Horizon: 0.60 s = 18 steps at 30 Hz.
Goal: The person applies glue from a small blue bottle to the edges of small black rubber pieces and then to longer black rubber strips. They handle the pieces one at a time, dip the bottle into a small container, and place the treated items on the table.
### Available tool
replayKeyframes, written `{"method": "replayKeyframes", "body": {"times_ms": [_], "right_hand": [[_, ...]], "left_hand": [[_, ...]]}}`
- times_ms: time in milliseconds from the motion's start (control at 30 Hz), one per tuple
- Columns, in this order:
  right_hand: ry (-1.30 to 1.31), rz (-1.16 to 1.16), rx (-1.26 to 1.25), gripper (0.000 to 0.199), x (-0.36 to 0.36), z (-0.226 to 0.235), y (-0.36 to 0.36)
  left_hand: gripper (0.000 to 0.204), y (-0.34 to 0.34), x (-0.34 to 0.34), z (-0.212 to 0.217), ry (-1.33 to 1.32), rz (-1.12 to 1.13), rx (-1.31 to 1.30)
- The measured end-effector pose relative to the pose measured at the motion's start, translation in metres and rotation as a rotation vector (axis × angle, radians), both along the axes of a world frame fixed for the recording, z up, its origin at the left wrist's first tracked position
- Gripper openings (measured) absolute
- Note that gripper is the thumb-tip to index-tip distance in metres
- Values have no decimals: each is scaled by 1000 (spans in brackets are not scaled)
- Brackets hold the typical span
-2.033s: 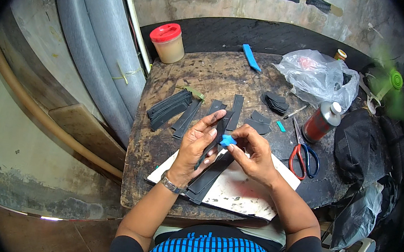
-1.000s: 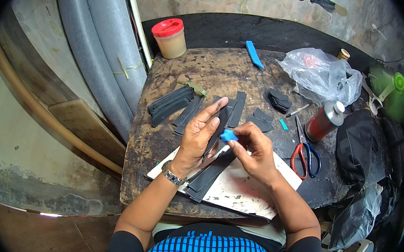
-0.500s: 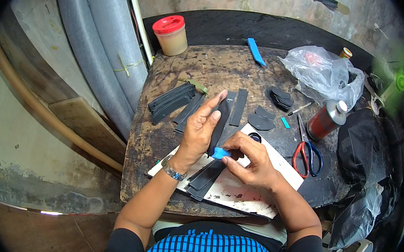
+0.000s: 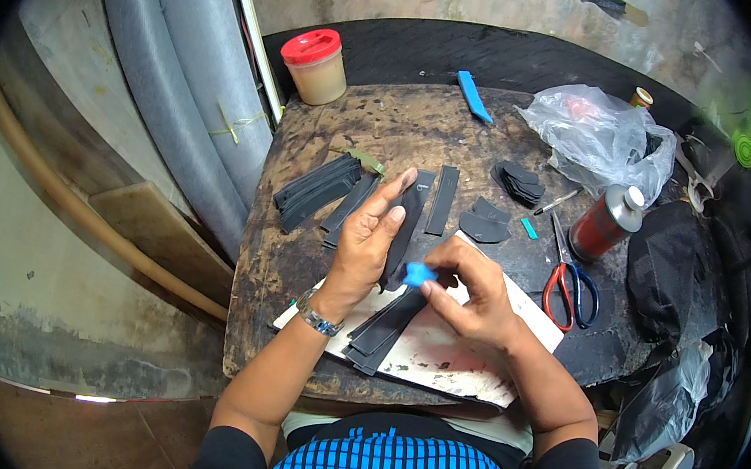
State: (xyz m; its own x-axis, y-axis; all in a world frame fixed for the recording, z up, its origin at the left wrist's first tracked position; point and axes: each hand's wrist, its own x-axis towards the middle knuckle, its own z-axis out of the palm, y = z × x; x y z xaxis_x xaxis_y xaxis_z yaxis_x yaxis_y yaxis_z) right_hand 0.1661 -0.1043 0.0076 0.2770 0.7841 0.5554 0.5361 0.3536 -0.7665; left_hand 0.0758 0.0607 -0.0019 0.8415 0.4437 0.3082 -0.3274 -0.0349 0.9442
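Two hands: left [image 4: 365, 243] flat on matte black strip [image 4: 408, 229], right [image 4: 470, 295] pinching blue tool [image 4: 415, 274].

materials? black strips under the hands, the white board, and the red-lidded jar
Black strips: likely rubber or synthetic leather; matte, thin, flat, cleanly cut edges. Can't tell which.
White board: looks like a rigid laminate or plastic sheet; smooth, stained and scuffed with dark marks.
Jar: translucent plastic by the look, its beige contents showing through; red lid glossy plastic.

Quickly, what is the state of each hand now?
Left hand: open, fingers flat on a black strip.
Right hand: closed on a small blue tool.
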Motion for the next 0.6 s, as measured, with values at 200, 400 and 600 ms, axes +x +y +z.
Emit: {"method": "replayKeyframes", "body": {"times_ms": [200,400,600], "right_hand": [[224,-262,30,15,12,-15,10],[406,-390,104,13,29,-18,14],[265,-301,132,15,25,-13,8]], "left_hand": [[47,-16,-8,8,70,-167,-364],[44,-22,-8,4,48,-291,-547],[44,-24,-7,4,39,-327,-639]]}}
